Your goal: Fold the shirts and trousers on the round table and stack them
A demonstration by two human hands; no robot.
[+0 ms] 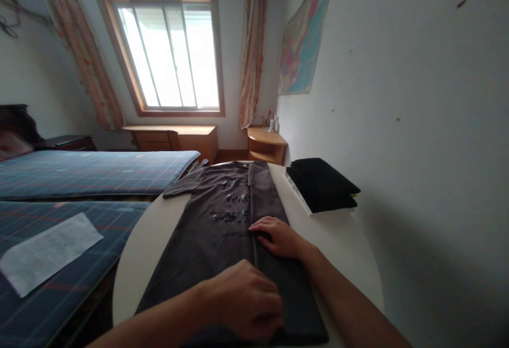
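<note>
A dark grey T-shirt [199, 252] with glossy black lettering is spread on a round white table [135, 252], its collar pointing away from me. Its right side is folded inward in a long strip, while the left sleeve lies out flat. My right hand [278, 235] rests palm down on this strip, fingers extended to its inner edge. Closer to me, my left hand [248, 300] is over the lower part of the shirt with its fingers curled in. Whatever those fingers may hold is hidden underneath, and the hand is slightly blurred.
At the table's right edge sits a stack of folded black clothing [322, 178] beside the wall [429, 178]. Two plaid-covered beds [99, 173] stand on the left, the nearer one bearing a paper sheet [51, 252]. Behind are a desk [194, 138] and corner shelf [266, 137].
</note>
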